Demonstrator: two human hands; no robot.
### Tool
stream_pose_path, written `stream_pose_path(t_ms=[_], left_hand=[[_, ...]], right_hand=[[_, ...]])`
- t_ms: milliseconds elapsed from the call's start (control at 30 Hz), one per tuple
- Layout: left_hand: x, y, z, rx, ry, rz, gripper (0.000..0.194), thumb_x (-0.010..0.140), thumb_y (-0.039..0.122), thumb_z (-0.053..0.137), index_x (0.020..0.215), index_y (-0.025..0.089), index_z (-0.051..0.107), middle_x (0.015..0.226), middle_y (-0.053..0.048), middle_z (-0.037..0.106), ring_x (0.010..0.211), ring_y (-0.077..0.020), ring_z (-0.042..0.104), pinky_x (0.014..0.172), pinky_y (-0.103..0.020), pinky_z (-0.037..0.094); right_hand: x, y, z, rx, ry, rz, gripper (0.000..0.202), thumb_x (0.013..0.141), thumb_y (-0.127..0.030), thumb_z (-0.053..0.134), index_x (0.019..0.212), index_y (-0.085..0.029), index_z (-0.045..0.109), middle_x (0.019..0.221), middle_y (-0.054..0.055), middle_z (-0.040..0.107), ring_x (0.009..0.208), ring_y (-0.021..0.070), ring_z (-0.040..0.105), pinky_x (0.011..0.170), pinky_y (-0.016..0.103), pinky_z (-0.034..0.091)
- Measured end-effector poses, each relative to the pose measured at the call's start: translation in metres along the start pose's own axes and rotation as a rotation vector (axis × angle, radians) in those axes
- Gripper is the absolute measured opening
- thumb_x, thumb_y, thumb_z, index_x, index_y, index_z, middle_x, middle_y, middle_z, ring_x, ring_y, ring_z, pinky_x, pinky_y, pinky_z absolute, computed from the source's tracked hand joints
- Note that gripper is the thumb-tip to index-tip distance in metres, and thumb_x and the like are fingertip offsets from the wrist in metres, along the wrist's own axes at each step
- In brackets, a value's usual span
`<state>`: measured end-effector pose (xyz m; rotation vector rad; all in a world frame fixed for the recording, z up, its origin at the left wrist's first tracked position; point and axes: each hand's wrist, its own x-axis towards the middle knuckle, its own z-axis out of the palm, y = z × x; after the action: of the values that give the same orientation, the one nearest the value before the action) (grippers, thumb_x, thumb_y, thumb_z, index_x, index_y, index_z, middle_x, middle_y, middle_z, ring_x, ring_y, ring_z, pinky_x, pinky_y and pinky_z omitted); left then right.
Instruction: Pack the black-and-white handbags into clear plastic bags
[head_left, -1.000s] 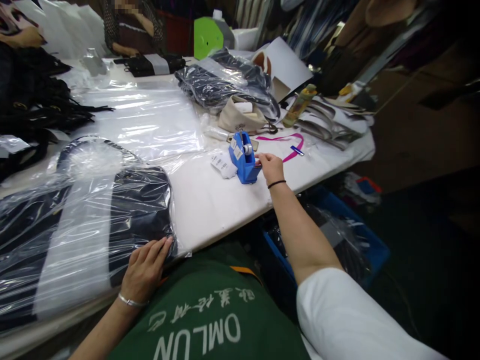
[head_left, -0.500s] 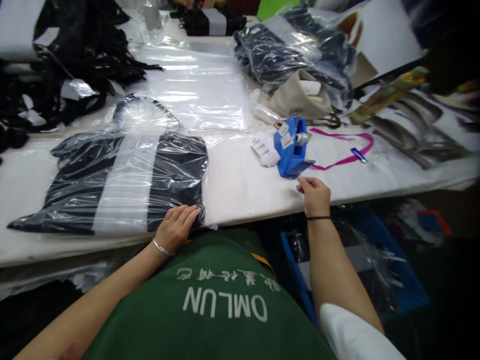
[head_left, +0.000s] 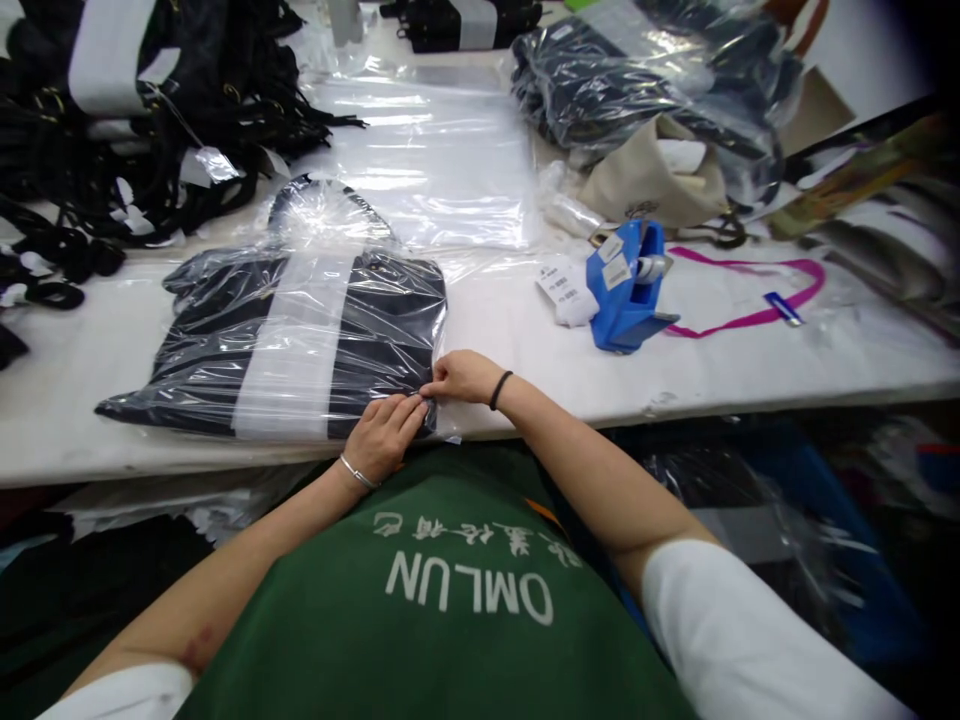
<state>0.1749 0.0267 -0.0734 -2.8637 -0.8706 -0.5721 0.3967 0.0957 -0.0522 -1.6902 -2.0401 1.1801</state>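
A black bag [head_left: 390, 340] with a white paper band [head_left: 296, 340] around it lies inside a clear plastic sleeve on the table. My left hand [head_left: 384, 432] rests on the sleeve's lower right part, fingers stretched out and lying flat. Right beside those fingertips, my right hand [head_left: 465, 378] is closed in a pinch at the sleeve's right edge. Between its fingertips is a tiny clear piece, apparently tape, mostly hidden. A blue tape dispenser [head_left: 626, 290] stands to the right of my right hand, with a sheet of white labels [head_left: 566, 290] by its left side.
Flat clear plastic sleeves [head_left: 427, 160] are stacked behind the wrapped bag. Black bags [head_left: 202, 120] pile up at the left. Wrapped dark bags [head_left: 637, 80] and a beige pouch [head_left: 649, 175] lie at the back right. A pink strap [head_left: 739, 325] is right of the dispenser.
My right hand has moved left from the tape dispenser to the sleeve's right edge, beside my left hand. My left hand stays on the sleeve. The view has shifted somewhat.
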Motion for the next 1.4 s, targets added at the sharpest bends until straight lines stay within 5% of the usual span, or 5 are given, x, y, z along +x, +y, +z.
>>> stream_pose_path(t_ms=[367,633,900,1167,1400], left_hand=[[0.025,-0.014,-0.042,-0.144,0.170,-0.052,0.048,0.088,0.004,0.042,0.132,0.013,0.059,0.124,-0.012,0.070,0.106,-0.0239,0.063,0.092,-0.039,0.049],[0.075,-0.017,-0.074,-0.160,0.265,-0.169,0.036,0.092,0.014,0.050,0.125,0.014,0.062,0.117,-0.011,0.072,0.106,-0.0255,0.064,0.096,-0.042,0.050],[0.104,0.001,-0.090,-0.118,0.432,-0.231,0.037,0.090,0.011,0.054,0.126,0.015,0.060,0.116,-0.011,0.072,0.106,-0.0245,0.063,0.098,-0.041,0.050],[0.084,0.020,-0.078,-0.328,0.085,-0.174,0.042,0.092,0.024,0.059,0.133,0.019,0.056,0.136,-0.012,0.063,0.121,-0.0256,0.060,0.103,-0.044,0.049],[0.005,-0.130,-0.087,-0.047,0.164,-0.681,0.045,0.091,0.042,0.054,0.128,0.017,0.060,0.138,-0.015,0.061,0.132,-0.0302,0.053,0.115,-0.051,0.038]], right_hand=[[-0.042,0.013,-0.009,0.886,-0.188,0.082,0.046,0.064,-0.054,0.085,0.077,-0.014,0.066,0.064,-0.003,0.064,0.059,0.0079,0.054,0.060,0.021,0.042],[-0.032,-0.008,0.023,1.538,0.091,-0.122,0.038,0.060,-0.032,0.091,0.086,-0.020,0.067,0.084,-0.003,0.068,0.075,0.0102,0.062,0.074,0.023,0.056],[0.013,-0.057,0.045,1.652,0.289,-0.266,0.027,0.079,-0.042,0.074,0.095,-0.023,0.067,0.100,0.004,0.071,0.109,0.0191,0.063,0.096,0.031,0.055],[-0.022,0.009,0.046,1.448,0.191,0.021,0.027,0.084,-0.048,0.065,0.094,-0.023,0.068,0.104,0.009,0.073,0.117,0.0246,0.064,0.104,0.039,0.052],[-0.033,0.024,-0.005,1.459,0.022,0.179,0.038,0.089,-0.052,0.061,0.101,-0.017,0.069,0.099,0.010,0.077,0.100,0.0241,0.073,0.099,0.041,0.054]])
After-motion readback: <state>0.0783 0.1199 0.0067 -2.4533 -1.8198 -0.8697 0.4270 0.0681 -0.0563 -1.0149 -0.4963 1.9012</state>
